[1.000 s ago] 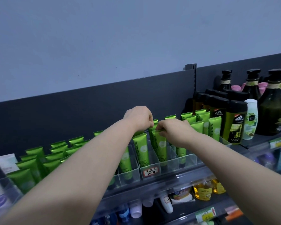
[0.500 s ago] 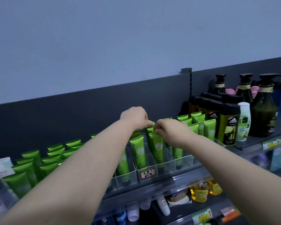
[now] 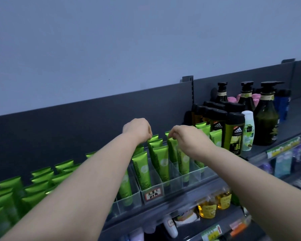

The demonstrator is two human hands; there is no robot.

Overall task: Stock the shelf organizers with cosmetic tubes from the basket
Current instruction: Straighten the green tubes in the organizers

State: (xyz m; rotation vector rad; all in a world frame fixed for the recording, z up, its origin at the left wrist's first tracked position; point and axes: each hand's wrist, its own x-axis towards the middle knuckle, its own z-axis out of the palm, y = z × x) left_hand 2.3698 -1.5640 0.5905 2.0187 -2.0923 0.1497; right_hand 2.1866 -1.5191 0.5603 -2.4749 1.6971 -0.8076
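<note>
At frame centre, the left hand (image 3: 137,130) curls over upright green tubes (image 3: 161,160); I cannot tell whether it grips one. Just right, the right hand (image 3: 188,138) pinches a tube (image 3: 172,150), which stands vertical in the clear organizer (image 3: 176,182) directly beneath it.

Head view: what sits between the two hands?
Crimped tops of upright green tubes in the clear organizer, between left hand and right hand; head view.
</note>
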